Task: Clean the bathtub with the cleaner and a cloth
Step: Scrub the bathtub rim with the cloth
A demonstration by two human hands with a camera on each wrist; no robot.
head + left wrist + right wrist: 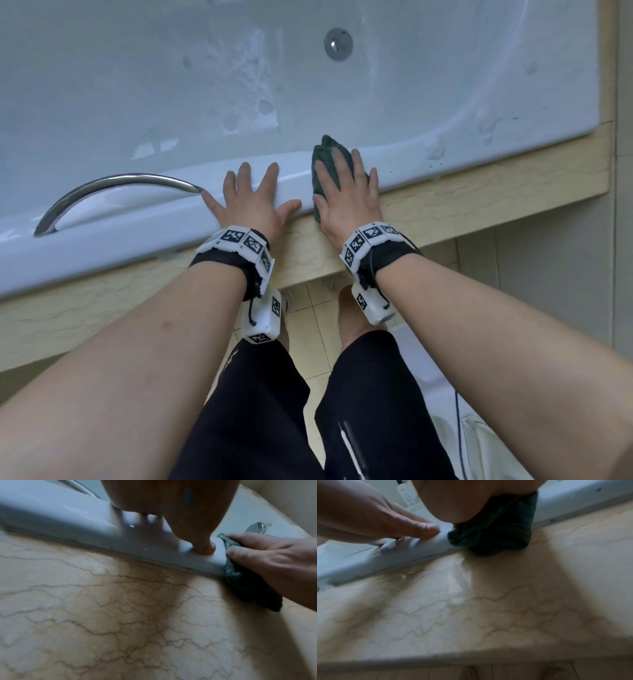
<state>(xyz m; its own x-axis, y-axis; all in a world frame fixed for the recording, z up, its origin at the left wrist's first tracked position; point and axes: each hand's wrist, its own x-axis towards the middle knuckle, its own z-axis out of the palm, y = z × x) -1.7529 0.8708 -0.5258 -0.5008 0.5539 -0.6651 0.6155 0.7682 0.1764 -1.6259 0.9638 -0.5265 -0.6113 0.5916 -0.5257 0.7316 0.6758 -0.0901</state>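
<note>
1. Grab handle (113, 192): a chrome bar is curving over the near rim of the bathtub (144, 219) at the far left. It is lying in the cloth's path if the wiping is heading leftward, so the cloth would need working around both of its feet.
2. Left hand (248, 202): it is lying flat on the rim with fingers spread and straight, holding nothing, its little finger just beside the handle's right end. It is serving as a brace; keeping weight on it should be freeing the other arm for even pressure.
3. Cloth (329, 161): the dark green cloth is draping over the rim, just right of the left thumb, its lower end hanging onto the beige marble ledge (479, 192).
4. Right hand (346, 192): fingers are lying straight on top of the cloth, pressing it to the rim, with no visible pinch. Pressing with the whole palm and overlapping strokes would likely be cleaning best.
5. Foam (435, 152): patches of what looks like cleaner are sitting on the rim and basin further right, apparently not yet wiped. The cleaner's container is not showing.
</note>
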